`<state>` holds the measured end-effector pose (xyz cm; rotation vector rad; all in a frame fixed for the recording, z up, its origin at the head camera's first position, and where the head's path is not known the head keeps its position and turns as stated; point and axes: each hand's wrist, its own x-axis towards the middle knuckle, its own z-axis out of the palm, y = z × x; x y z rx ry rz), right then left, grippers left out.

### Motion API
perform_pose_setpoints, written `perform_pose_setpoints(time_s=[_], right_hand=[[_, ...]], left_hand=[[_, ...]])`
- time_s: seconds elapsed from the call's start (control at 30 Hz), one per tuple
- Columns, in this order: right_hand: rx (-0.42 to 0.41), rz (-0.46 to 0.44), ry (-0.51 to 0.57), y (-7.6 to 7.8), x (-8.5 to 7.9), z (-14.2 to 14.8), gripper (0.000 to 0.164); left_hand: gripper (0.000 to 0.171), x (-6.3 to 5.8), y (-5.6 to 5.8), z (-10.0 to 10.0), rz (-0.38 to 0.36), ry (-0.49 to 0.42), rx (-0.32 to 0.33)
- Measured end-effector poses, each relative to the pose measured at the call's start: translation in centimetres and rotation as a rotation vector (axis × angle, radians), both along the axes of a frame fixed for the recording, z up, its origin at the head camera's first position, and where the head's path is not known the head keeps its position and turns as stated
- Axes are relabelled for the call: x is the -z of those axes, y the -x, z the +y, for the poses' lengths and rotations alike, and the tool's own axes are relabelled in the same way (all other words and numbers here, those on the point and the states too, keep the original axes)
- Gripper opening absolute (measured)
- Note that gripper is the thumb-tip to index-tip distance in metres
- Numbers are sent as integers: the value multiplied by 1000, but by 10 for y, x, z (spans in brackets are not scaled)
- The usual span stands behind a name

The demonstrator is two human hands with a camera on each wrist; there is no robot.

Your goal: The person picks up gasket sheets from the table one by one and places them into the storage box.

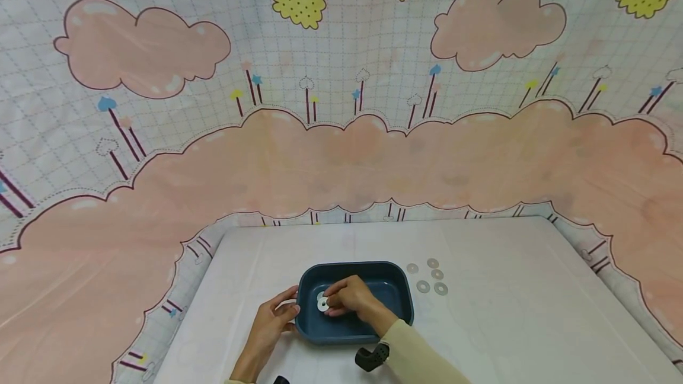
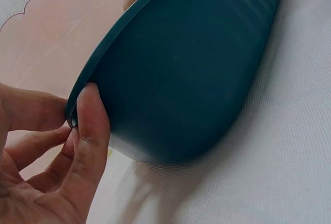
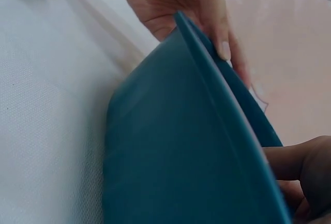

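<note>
A dark blue rectangular plastic tray [image 1: 363, 339] rests on the white table. My left hand [image 1: 265, 326] pinches its left rim, the thumb [image 2: 92, 131] against the outer wall and the fingers around the edge, as the left wrist view shows. Inside the tray, my right hand [image 1: 351, 298] reaches down with bent fingers and pinches a flat white washer [image 1: 321, 307] with a small centre hole. A second pale washer [image 1: 321, 295] shows partly behind it. In the right wrist view the tray's wall hides the right fingertips and the washers.
Several flat grey washers [image 1: 423, 287] lie loose on the table [image 1: 512, 313] just right of the tray. A black wrist-worn device [image 1: 372, 357] sits by the right sleeve [image 1: 418, 354], near the tray's front edge. A printed cloth [image 1: 373, 165] hangs behind the table.
</note>
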<state>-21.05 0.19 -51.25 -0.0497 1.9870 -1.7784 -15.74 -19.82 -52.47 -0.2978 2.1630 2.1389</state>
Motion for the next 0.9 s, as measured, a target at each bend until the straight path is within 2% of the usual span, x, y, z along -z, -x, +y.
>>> perform_pose_setpoints(time_s=[0.37, 0.9], right_hand=[[-6, 18, -102, -3, 2, -5, 16], [-15, 76, -152, -8, -1, -2, 18]], left_hand=[[47, 0, 0, 1, -14, 26, -8], [45, 0, -1, 1, -17, 35, -8]])
